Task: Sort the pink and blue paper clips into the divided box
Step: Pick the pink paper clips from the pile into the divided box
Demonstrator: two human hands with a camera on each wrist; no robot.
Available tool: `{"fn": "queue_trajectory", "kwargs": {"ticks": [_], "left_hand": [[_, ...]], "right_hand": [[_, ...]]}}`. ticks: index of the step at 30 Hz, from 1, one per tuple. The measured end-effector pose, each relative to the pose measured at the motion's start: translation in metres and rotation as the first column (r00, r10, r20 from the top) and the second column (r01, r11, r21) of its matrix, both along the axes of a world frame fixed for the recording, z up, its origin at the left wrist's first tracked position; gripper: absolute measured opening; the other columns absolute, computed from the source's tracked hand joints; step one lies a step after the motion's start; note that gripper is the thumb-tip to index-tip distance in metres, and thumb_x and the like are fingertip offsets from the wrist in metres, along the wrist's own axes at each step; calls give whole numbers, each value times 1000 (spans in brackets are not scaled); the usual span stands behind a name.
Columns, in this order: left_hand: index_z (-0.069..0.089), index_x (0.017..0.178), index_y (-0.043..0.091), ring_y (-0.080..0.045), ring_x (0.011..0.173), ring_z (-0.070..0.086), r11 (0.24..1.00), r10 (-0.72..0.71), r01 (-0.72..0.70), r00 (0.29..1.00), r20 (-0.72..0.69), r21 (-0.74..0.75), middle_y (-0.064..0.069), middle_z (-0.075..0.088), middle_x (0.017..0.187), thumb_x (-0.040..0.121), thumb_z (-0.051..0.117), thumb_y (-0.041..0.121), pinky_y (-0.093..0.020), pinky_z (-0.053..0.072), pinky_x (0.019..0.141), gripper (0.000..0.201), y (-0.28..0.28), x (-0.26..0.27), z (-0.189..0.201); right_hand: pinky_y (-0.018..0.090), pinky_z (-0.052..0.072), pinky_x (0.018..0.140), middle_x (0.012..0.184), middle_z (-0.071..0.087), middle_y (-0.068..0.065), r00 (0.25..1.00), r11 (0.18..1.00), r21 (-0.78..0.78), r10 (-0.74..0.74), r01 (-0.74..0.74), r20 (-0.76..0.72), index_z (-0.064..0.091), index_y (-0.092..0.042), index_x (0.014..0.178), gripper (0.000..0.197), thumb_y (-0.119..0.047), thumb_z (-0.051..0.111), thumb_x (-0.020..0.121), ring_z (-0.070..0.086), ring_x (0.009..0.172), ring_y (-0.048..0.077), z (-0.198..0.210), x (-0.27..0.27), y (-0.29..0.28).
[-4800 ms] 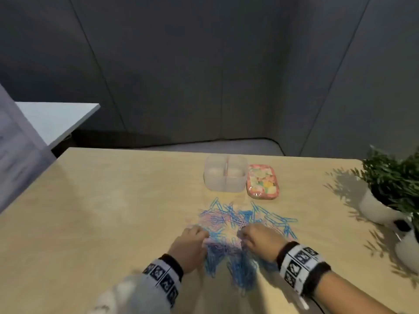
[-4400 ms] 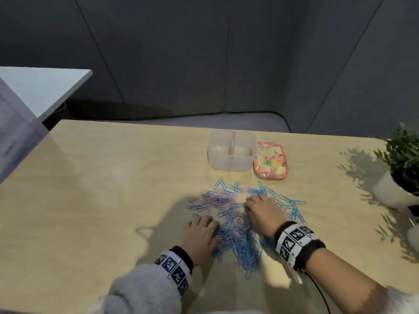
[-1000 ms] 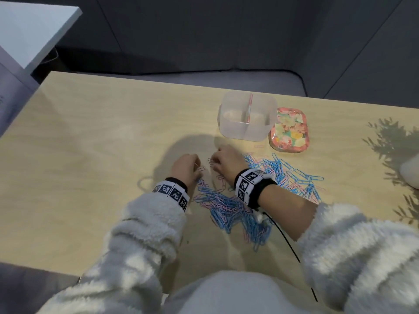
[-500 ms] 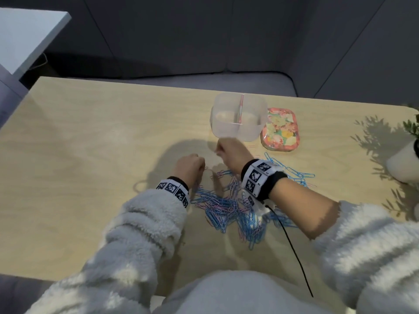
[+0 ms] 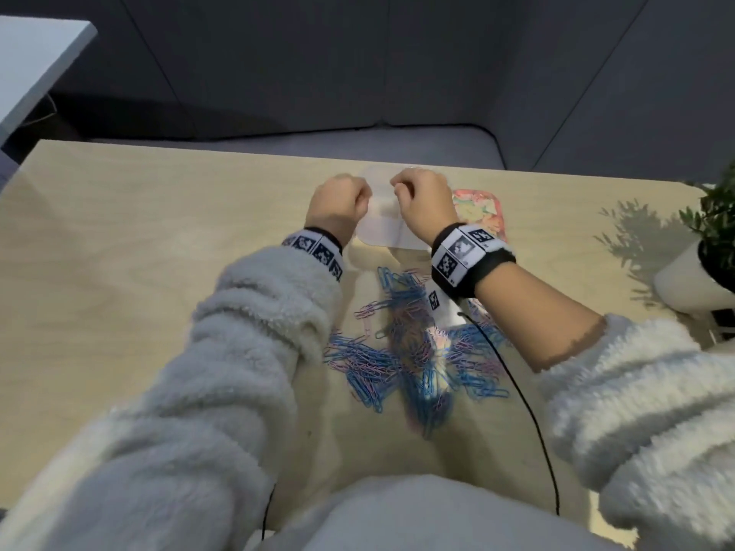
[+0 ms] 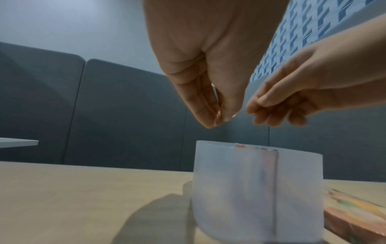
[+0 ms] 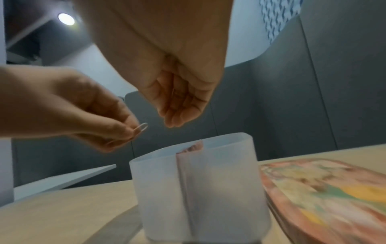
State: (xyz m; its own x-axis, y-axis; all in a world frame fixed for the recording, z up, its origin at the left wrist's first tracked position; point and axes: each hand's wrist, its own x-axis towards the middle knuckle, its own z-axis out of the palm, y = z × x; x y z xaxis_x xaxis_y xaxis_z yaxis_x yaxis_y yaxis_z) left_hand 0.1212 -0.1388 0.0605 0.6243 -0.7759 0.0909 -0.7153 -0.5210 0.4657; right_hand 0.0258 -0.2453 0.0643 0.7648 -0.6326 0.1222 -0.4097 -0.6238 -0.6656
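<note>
My left hand (image 5: pixel 343 204) hovers over the left half of the translucent divided box (image 5: pixel 380 229), pinching a pale pinkish paper clip (image 7: pixel 142 128) at its fingertips (image 6: pixel 217 119). My right hand (image 5: pixel 419 202) hangs beside it over the box's middle with fingers bunched downward (image 7: pixel 174 121). A thin wire like a clip shows inside its curl, colour unclear. The box (image 7: pixel 198 181) has a pinkish divider (image 7: pixel 189 158). The mixed pile of pink and blue paper clips (image 5: pixel 409 351) lies on the table between my forearms, nearer me than the box.
A flowery pink lid (image 5: pixel 483 210) lies flat just right of the box, also visible in the right wrist view (image 7: pixel 325 189). A potted plant (image 5: pixel 712 248) stands at the table's right edge. A black cable (image 5: pixel 529 415) runs from my right wrist across the table.
Both hands left the clip pile and moved away from me and up, and now hang over the box. The view has tilted further down.
</note>
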Motion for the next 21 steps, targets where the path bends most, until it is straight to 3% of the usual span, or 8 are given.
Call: {"fn": "queue_trajectory", "kwargs": {"ticks": [2, 4, 8, 12, 14, 18, 21], "left_hand": [[66, 102, 8, -34, 102, 57, 1000, -22, 21, 999, 29, 13, -15, 65, 109, 88, 47, 12, -36, 42, 87, 24, -18, 3, 4], [66, 106, 8, -35, 106, 57, 996, -58, 54, 997, 49, 74, -16, 63, 113, 90, 46, 11, -39, 44, 91, 26, -30, 3, 1], [65, 102, 2, -37, 103, 57, 981, -118, 104, 990, 77, 163, -20, 65, 111, 91, 41, 8, -43, 48, 87, 26, -34, -3, -6], [68, 97, 6, -34, 97, 58, 990, -128, 135, 980, 155, -36, -15, 67, 104, 90, 45, 10, -42, 45, 85, 24, -5, -22, -14], [68, 91, 12, -29, 87, 60, 993, -113, 114, 977, 178, 6, -9, 67, 96, 90, 50, 16, -39, 45, 80, 18, 19, -36, -26], [63, 94, 16, -18, 85, 58, 975, -32, 50, 996, -84, 219, -1, 62, 97, 88, 58, 30, -33, 50, 80, 16, 57, -54, -61], [60, 92, 16, -20, 86, 57, 956, 2, 52, 983, -184, 289, -2, 60, 95, 83, 62, 35, -35, 51, 80, 21, 73, -63, -78]], "right_hand": [[29, 45, 80, 98, 71, 12, 997, 999, 8, -43, 43, 68, 68, -4, 97, 25, -6, 46, 87, 63, 91, 27, -2, -22, 5], [26, 43, 73, 93, 71, 11, 999, 999, 39, -37, 35, 40, 68, -5, 95, 23, -7, 47, 87, 61, 83, 23, -8, -45, 11], [30, 47, 82, 100, 71, 10, 981, 991, 113, 89, -70, -171, 68, -6, 100, 22, -8, 48, 91, 63, 92, 23, -36, -82, 19], [35, 48, 89, 105, 69, 13, 948, 985, 82, 166, -150, -271, 71, -7, 99, 28, 0, 48, 85, 61, 101, 31, -61, -97, 21], [39, 45, 92, 110, 65, 12, 922, 977, 40, 210, -208, -324, 70, -11, 103, 28, -3, 49, 85, 54, 108, 30, -66, -95, 25], [35, 35, 96, 119, 57, 4, 864, 945, 4, 302, -328, -403, 64, -17, 114, 28, -22, 59, 86, 42, 115, 25, -72, -87, 34], [37, 38, 92, 113, 58, 5, 849, 946, -46, 264, -320, -459, 67, -19, 104, 21, -21, 60, 84, 45, 110, 26, -79, -86, 33]]}}
